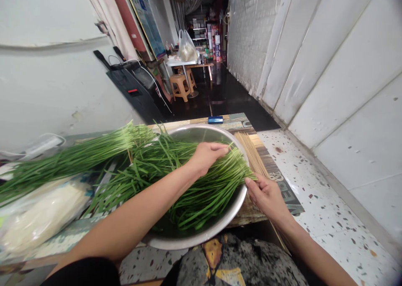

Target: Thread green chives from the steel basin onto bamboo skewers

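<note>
A wide metal bowl (230,212) sits on a low table and holds a heap of long green chives (204,189). My left hand (207,155) reaches across the bowl, its fingers stretched flat on top of the chives. At the bowl's right rim, my right hand (266,196) pinches the ends of several chive stalks between thumb and fingers. A bundle of thin bamboo skewers (251,150) lies on the table just beyond my right hand.
More chives (72,158) lie in a long bunch at the left, beside a clear plastic bag (40,217). A small blue object (215,119) rests on the table's far edge. Past it, a dark corridor holds stools (180,87) and a table.
</note>
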{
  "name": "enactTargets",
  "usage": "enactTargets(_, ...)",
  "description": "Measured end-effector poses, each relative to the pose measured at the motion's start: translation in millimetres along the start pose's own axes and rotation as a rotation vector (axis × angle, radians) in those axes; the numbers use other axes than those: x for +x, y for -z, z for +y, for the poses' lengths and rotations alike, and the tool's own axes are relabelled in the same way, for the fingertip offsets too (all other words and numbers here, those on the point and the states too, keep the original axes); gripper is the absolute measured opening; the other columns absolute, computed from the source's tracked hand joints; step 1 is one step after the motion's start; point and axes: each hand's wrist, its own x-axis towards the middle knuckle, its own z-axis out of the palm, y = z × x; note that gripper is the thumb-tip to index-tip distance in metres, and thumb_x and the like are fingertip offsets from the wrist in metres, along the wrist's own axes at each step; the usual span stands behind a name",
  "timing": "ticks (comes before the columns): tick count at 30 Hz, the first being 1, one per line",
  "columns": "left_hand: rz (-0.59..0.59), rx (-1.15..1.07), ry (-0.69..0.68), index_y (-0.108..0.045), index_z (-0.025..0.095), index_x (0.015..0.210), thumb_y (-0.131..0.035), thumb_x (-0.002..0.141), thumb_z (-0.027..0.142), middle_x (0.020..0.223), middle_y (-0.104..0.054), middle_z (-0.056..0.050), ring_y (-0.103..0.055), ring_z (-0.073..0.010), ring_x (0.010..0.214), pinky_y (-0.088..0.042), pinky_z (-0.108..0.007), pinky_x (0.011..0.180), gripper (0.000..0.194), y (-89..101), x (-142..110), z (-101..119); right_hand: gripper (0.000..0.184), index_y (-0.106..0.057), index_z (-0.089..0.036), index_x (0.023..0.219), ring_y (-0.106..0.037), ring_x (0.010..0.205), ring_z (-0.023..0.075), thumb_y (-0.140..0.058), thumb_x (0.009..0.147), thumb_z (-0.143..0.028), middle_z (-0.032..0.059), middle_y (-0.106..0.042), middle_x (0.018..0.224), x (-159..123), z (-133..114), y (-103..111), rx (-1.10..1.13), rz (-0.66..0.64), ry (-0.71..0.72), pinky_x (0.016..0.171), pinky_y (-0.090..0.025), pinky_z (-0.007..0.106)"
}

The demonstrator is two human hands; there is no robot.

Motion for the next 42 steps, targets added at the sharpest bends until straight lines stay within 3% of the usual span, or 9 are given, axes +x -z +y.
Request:
enactTargets(8,-0.426,0.054,-0.051,-0.069,0.016,0.106,-0.072,0.069,0.043,0.11,-0.066,-0.012,-0.059,-0.0227,0.104,-0.041,-0.037,0.095,0.046,23.5,3.0,20.0,0.03,-0.062,-0.017,0.084,-0.037,0.044,0.0073,-0.051,0.085,-0.045,-0.0044,-0.046,0.049,2.7,-10.4,8.0,-0.082,-0.046,0.089,0.042,-0.031,0.021)
enactTargets(11,-0.614,0.143,-0.077,-0.06,0.021,0.121,-0.079,0.062,0.037,0.114,-0.065,-0.011,-0.058,-0.0244,0.108,-0.042,-0.036,0.094,0.065,26.9,1.5,30.3,0.028,-0.067,-0.018,0.094,-0.054,0.062,0.0117,-0.051,0.086,-0.04,0.0009,-0.062,0.07,5.9,-14.1,12.8,-0.183,-0.096,0.23,0.058,-0.044,0.023)
enactTargets(14,-0.815,0.296,-0.094,-0.069,0.02,0.107,-0.081,0.058,0.034,0.102,-0.069,-0.008,-0.063,-0.0232,0.096,-0.047,-0.032,0.088,0.052,26.0,-3.5,34.5,0.028,-0.069,-0.021,0.102,-0.061,0.08,0.0161,-0.053,0.085,-0.037,0.002,-0.067,0.082,10.6,-14.4,18.0,-0.313,-0.117,0.362,0.072,-0.048,0.026)
enactTargets(20,-0.556,0.113,-0.166,-0.071,0.013,0.093,-0.078,0.062,0.034,0.097,-0.07,-0.011,-0.065,-0.0209,0.086,-0.049,-0.037,0.087,0.038,31.6,-6.5,51.3,0.03,-0.07,-0.021,0.101,-0.061,0.065,0.015,-0.055,0.084,-0.041,0.0014,-0.067,0.07,23.2,-35.8,29.9,-0.471,0.028,0.438,0.061,-0.049,0.025)
enactTargets(28,-0.496,-0.059,-0.316,-0.069,0.015,0.096,-0.084,0.051,0.04,0.098,-0.069,-0.012,-0.063,-0.0239,0.095,-0.046,-0.038,0.09,0.053,59.6,-17.1,113.6,0.031,-0.071,-0.022,0.091,-0.064,0.076,0.0164,-0.047,0.089,-0.042,0.0021,-0.071,0.086,45.3,-141.7,27.2,-0.657,0.167,0.807,0.067,-0.047,0.026)
enactTargets(31,-0.49,0.07,-0.213,-0.07,0.014,0.092,-0.087,0.045,0.037,0.094,-0.07,-0.011,-0.064,-0.0234,0.09,-0.047,-0.038,0.087,0.054,77.5,-13.4,99.8,0.03,-0.071,-0.021,0.085,-0.061,0.066,0.0143,-0.048,0.088,-0.04,0.0015,-0.07,0.077,61.6,-175.3,30.3,-0.767,0.164,0.903,0.061,-0.044,0.026)
enactTargets(36,-0.459,0.226,-0.155,-0.069,0.013,0.086,-0.079,0.058,0.037,0.089,-0.07,-0.009,-0.063,-0.0166,0.077,-0.048,-0.031,0.077,0.037,93.8,-23.0,56.7,0.024,-0.071,-0.017,0.078,-0.06,0.063,0.0122,-0.053,0.085,-0.033,-0.0006,-0.067,0.068,81.2,-212.9,40.4,-0.935,0.175,0.937,0.061,-0.041,0.025)
enactTargets(39,-0.342,0.309,-0.156,-0.07,0.014,0.086,-0.076,0.062,0.039,0.081,-0.07,-0.009,-0.063,-0.0171,0.071,-0.048,-0.03,0.073,0.035,105.5,-38.4,50.8,0.022,-0.072,-0.015,0.081,-0.06,0.065,0.011,-0.055,0.085,-0.029,0.0,-0.069,0.073,81.4,-226.8,46.3,-1.016,0.213,0.941,0.062,-0.04,0.024)
enactTargets(42,-0.115,0.46,-0.265,-0.071,0.016,0.079,-0.072,0.066,0.037,0.073,-0.069,-0.007,-0.063,-0.0183,0.074,-0.046,-0.03,0.079,0.025,119.7,-58.2,69.3,0.034,-0.072,-0.008,0.09,-0.061,0.071,0.0096,-0.05,0.087,-0.033,0.0042,-0.072,0.083,73.6,-239.1,53.8,-1.04,0.262,0.93,0.066,-0.04,0.024)
